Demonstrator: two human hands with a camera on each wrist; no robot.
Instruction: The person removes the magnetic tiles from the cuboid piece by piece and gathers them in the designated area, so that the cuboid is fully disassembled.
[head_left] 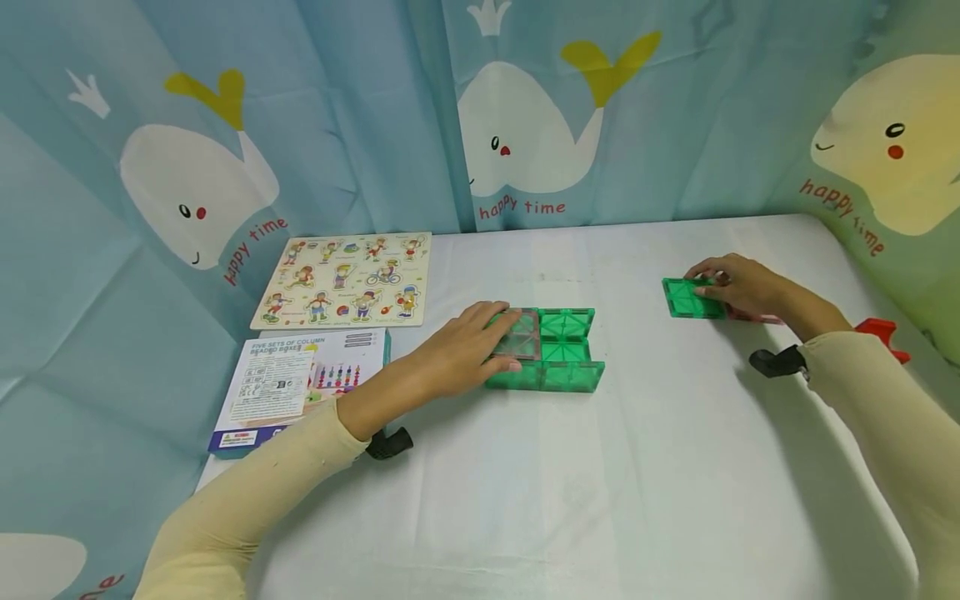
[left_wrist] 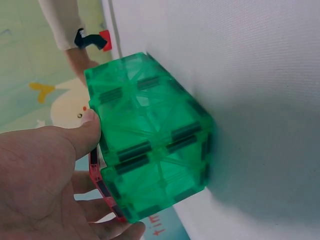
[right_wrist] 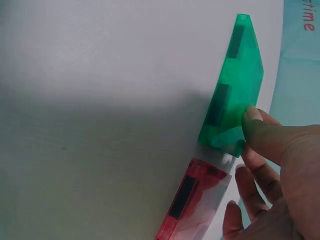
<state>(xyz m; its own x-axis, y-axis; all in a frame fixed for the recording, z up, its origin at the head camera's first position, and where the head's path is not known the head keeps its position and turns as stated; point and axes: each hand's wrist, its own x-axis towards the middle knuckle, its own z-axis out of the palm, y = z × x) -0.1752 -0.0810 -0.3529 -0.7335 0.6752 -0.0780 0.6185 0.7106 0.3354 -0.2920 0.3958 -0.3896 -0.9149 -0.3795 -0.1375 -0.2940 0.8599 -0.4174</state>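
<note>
Green translucent magnetic tiles form a low open-ended trough (head_left: 566,377) on the white table, with a pale red tile (head_left: 528,335) across its left part. My left hand (head_left: 467,354) grips that left part. In the left wrist view its thumb lies at the top edge of the green wall (left_wrist: 155,130), fingers reaching over the red tile's far side. Farther right, my right hand (head_left: 750,287) pinches a green magnetic tile (head_left: 681,298) between thumb and fingers. Red tiles (right_wrist: 197,197) lie just beside it, partly hidden under the hand in the head view.
At the back left lies a wooden peg puzzle board (head_left: 345,279) with sports figures. In front of it is a bead toy box (head_left: 300,383). A red object (head_left: 883,333) shows behind the right forearm. A whale-print curtain (head_left: 375,125) borders the table's back and sides.
</note>
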